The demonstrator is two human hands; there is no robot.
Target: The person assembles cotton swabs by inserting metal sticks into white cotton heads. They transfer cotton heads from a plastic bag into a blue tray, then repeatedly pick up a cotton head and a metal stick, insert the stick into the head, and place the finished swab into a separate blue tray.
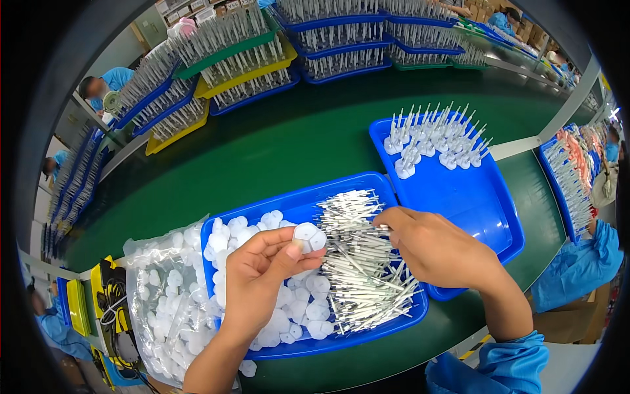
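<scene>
My left hand (266,272) pinches a small white plastic cap (308,236) between thumb and fingers, above a near blue tray (298,205). That tray holds a heap of white caps (298,308) on its left and a pile of thin white-and-silver rods (357,262) on its right. My right hand (436,246) rests palm down on the rod pile, fingertips closing on rods at its top. A second blue tray (479,197) to the right carries several assembled caps with rods standing upright (436,141) at its far end.
A clear plastic bag of white caps (164,295) lies left of the near tray on the green belt (275,138). Stacked blue, yellow and green trays of rods (249,59) line the far side. Other workers in blue sit at left and right edges.
</scene>
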